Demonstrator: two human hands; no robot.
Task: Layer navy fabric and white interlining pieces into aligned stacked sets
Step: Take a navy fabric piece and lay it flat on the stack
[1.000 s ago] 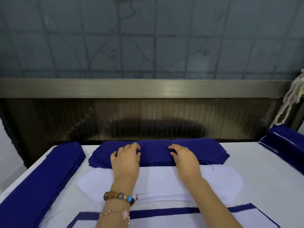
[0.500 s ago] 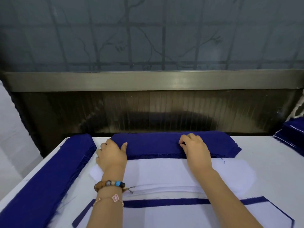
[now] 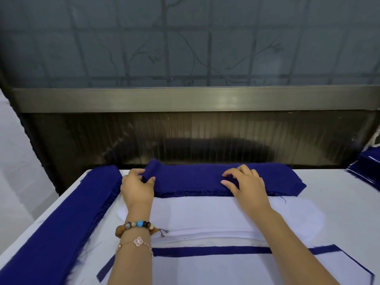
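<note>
A stack of navy fabric pieces (image 3: pixel 191 178) lies across the far side of the white table. My left hand (image 3: pixel 136 187) pinches the left end of the top navy piece and curls it upward. On the stack's right half my right hand (image 3: pixel 244 182) rests with fingers spread and bent, pressing the fabric. In front of the stack lies a pile of white interlining pieces (image 3: pixel 205 219) with rounded ends. Nearest me sits a layered set (image 3: pixel 226 250), white interlining on navy fabric with a navy border showing.
A long navy stack (image 3: pixel 61 227) runs along the table's left edge. Another navy and white pile (image 3: pixel 370 167) sits at the far right. A dark ribbed panel and metal rail (image 3: pixel 195 99) rise right behind the table.
My left hand slid from the stack's middle to its left end and lifted the top navy piece's end. My right hand shifted right along the stack. The camera view dropped slightly.
</note>
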